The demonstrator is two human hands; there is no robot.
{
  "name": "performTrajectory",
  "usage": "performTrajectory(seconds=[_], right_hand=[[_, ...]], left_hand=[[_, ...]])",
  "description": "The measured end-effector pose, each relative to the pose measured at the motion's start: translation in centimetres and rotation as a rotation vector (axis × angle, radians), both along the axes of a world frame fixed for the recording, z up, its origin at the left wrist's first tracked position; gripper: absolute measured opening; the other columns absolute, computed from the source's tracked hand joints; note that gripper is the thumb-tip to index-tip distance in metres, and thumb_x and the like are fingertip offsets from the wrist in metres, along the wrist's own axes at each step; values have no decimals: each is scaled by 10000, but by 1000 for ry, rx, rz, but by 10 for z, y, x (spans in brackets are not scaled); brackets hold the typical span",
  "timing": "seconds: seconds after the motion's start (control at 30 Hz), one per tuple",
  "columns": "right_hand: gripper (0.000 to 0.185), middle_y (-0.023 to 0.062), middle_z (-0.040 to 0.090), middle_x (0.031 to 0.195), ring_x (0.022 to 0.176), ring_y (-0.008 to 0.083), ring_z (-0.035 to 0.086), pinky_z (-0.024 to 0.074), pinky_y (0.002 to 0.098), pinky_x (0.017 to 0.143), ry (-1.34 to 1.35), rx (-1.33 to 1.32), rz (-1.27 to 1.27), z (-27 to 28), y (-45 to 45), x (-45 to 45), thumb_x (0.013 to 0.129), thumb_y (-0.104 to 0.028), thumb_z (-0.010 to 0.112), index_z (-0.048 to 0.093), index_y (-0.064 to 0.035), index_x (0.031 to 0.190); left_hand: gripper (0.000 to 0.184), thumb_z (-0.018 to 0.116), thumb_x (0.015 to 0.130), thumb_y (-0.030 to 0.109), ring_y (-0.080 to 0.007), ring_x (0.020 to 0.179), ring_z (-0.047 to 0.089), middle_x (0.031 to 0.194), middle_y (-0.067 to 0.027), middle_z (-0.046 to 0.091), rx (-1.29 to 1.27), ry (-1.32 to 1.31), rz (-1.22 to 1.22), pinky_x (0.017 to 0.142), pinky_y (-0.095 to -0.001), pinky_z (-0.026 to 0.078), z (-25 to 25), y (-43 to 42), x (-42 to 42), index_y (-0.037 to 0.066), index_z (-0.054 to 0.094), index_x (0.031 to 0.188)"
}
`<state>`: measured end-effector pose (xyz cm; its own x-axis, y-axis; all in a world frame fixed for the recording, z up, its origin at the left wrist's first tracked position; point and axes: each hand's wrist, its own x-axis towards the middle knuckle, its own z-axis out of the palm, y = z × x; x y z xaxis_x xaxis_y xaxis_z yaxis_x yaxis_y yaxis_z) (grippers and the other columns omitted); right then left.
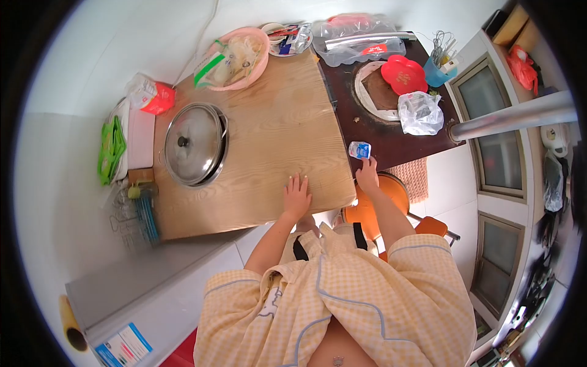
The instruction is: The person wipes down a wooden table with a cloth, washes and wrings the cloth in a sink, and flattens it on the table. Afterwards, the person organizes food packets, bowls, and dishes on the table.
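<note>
My left hand (pixel 297 197) lies on the wooden tabletop (pixel 275 134) near its front edge, fingers spread and nothing in it. At the front edge of the dark table (pixel 391 147), my right hand (pixel 367 175) reaches up to a small blue and white packet (pixel 360 150). Its fingertips are at the packet's lower edge; whether they grip it is too small to tell. To the left on the wooden top sits a pan with a glass lid (pixel 194 144) and a black knob.
Around are a pink basin (pixel 254 70), a red flower-shaped dish (pixel 404 74), a clear plastic bag (pixel 420 114), a blue cup with utensils (pixel 439 72) and a red packet (pixel 160 99). An orange stool (pixel 391 197) stands below the tables; a metal pole (pixel 513 116) is at the right.
</note>
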<state>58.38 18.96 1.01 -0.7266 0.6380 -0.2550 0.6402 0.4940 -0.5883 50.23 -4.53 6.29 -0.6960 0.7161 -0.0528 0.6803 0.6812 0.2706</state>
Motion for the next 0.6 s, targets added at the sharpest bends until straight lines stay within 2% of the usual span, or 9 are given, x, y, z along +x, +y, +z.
performTrajectory(seconds=[0.1,0.13,0.17,0.23,0.37,0.43,0.47,0.57,0.6], right_hand=[[383,189,332,1222,1036,397,438,430,401,837,81,111,266,6,-18,17,752,-60,465,424,11,1127],[305,177,385,1179,1116,388,334,404,381,873,9,330,497,-2,-20,22,764,-59,445,499,62,1039],[305,177,385,1179,1116,388,334,404,381,873,7,338,482,-10,-23,31,764,-59,445,499,62,1039],[327,176,412,1158,1105,371,343,381,380,892,189,-108,150,-3,-41,47,776,-82,436,495,53,1068],[394,220,451,1121,1006,358,470,388,402,867,100,-264,62,10,-61,76,807,-126,400,389,-59,1196],[376,210,529,1010,972,352,500,403,397,846,114,-284,1,10,-69,97,805,-138,414,417,-48,1170],[360,194,553,957,936,343,520,413,393,826,111,-306,-28,13,-76,109,800,-143,432,442,-43,1145],[306,173,585,894,868,326,552,434,390,778,140,-275,-145,19,-99,148,787,-170,479,503,-33,1059],[276,167,591,883,837,318,565,444,390,749,156,-232,-178,22,-110,163,779,-193,507,539,-27,998]], left_hand=[[567,606,695,198,-342,1180,305,1302,-159,306,-70,-31,-9,922,-496,286,-1,-7,28,80,399,1209],[587,613,692,214,-327,1193,297,1309,-132,307,-77,-54,-46,922,-507,284,-1,-7,37,84,391,1219],[587,613,692,214,-327,1193,297,1309,-132,307,-69,-50,-61,922,-507,284,-2,-7,44,84,391,1219],[569,601,696,201,-328,1199,292,1321,-133,292,-107,-43,-255,932,-503,275,0,-8,59,87,396,1214],[513,582,705,176,-295,1195,320,1292,-128,344,-92,-85,-640,938,-483,277,0,-8,75,87,427,1185],[453,558,713,138,-248,1193,347,1260,-114,401,-202,-308,-922,950,-465,275,-10,-7,80,85,455,1151],[351,531,708,88,-256,1102,430,1112,-118,507,-48,-293,-977,900,-435,333,-12,-10,84,76,512,1058],[262,523,693,48,-291,915,506,928,-109,546,45,-446,-926,786,-417,394,-19,-9,90,70,548,953],[174,516,691,35,-309,779,501,796,-113,520,277,-393,-862,683,-403,405,-11,-12,95,59,554,860]])
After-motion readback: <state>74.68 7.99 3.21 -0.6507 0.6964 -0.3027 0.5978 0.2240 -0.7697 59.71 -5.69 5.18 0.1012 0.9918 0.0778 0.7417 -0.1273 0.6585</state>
